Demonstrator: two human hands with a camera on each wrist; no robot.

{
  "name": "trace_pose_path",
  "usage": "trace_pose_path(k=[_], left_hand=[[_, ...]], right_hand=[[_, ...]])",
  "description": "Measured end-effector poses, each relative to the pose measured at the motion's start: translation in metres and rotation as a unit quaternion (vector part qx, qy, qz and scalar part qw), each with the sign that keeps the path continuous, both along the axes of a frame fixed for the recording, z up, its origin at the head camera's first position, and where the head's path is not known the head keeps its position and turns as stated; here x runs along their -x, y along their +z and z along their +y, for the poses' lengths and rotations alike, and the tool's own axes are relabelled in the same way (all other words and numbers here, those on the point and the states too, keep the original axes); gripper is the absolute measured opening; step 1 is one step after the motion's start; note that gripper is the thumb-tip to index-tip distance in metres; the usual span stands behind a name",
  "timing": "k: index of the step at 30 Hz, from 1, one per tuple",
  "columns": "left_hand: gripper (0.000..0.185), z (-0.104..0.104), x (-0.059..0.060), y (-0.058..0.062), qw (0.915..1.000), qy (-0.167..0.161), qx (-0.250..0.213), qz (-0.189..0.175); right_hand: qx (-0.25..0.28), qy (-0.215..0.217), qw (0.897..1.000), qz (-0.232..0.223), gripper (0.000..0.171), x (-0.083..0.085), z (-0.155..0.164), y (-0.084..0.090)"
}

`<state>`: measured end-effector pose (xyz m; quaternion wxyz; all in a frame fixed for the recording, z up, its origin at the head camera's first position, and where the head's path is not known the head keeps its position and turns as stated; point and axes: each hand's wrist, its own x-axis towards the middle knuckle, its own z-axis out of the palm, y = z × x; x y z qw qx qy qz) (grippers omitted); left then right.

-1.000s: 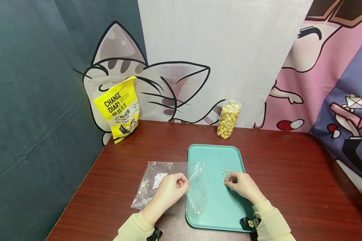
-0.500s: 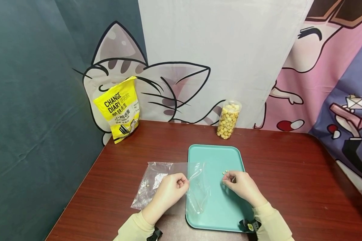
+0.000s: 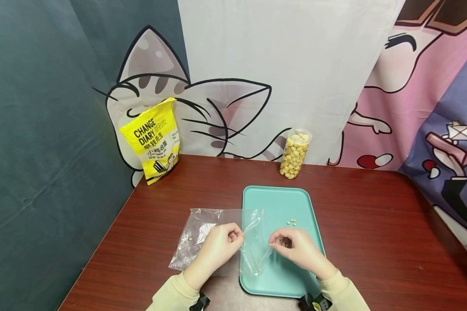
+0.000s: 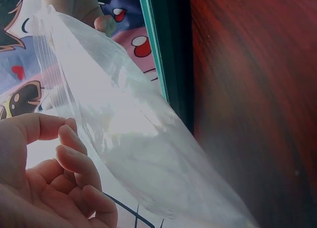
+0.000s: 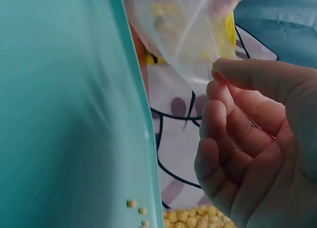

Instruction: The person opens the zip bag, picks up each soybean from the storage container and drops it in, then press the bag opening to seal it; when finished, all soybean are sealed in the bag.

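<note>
A thin, clear plastic bag (image 3: pixel 222 237) lies crinkled across the middle of the frame, half on the dark wood-grain surface (image 3: pixel 373 233) and half over the left rim of a smooth teal tray (image 3: pixel 280 203). The left hand (image 3: pixel 218 246) pinches the bag's mouth between thumb and curled fingers, lifting the film. The right hand (image 3: pixel 295 248) sits over the tray just right of the bag's opening, fingertips closed tight together at the plastic's edge; whether a pellet is in that grip I cannot tell. In the right wrist view the fingertips (image 5: pixel 233 74) touch the film's lower corner. Three small, round, yellowish pellets (image 3: pixel 292 222) rest on the tray, just above the right hand. One more pellet (image 3: pixel 191 237) shows inside the bag at its left. At the upper left stands a glossy yellow pouch (image 3: pixel 152 140); in the upper middle, a clear round jar (image 3: pixel 294 153) of knobbly yellow pieces.
</note>
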<state>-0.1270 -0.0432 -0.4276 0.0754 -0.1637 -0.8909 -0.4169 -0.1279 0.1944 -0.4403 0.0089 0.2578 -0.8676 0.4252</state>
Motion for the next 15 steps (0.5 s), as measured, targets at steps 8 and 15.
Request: trace_pose_path(k=[8, 15], left_hand=[[0.013, -0.0007, -0.0007, 0.0005, 1.0, -0.001, -0.005, -0.001], [0.012, -0.0014, -0.0009, 0.0005, 1.0, 0.003, -0.003, 0.001]], right_hand=[[0.001, 0.026, 0.999, -0.023, 0.006, -0.0012, -0.0092, -0.0026], [0.016, 0.016, 0.999, -0.027, 0.004, 0.0006, -0.0059, -0.0022]])
